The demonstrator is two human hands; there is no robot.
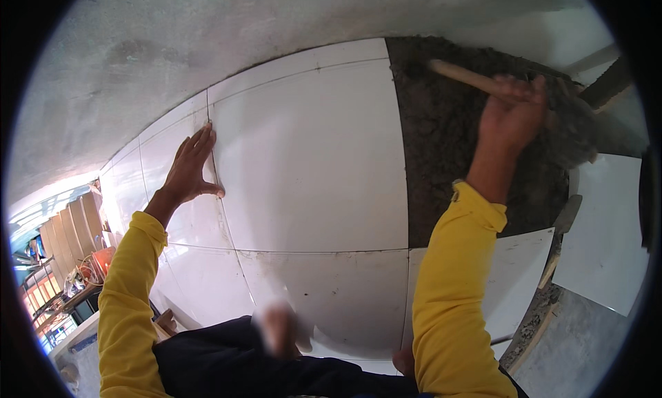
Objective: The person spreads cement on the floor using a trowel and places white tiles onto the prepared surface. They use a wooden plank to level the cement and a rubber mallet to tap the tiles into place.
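My left hand [189, 165] rests with spread fingers on the white tiles, its fingertips and thumb along the joint beside a large tile [314, 157]. Dark wet mortar [438, 136] fills the gap to the right of that tile. Over the mortar, my right hand [512, 115] grips a wooden handle [465, 77], whose bare end points left. The tool looks like a trowel; its broad grey end [572, 126] is blurred and its outline is hard to make out. Both my arms wear yellow sleeves.
A loose white tile [603, 232] lies at the right. Near it sit another wooden-handled tool [567, 215] and a strip of wood [534, 339]. A bare grey wall [227, 33] rises along the far side. Boards [72, 229] and assorted clutter stand at the far left.
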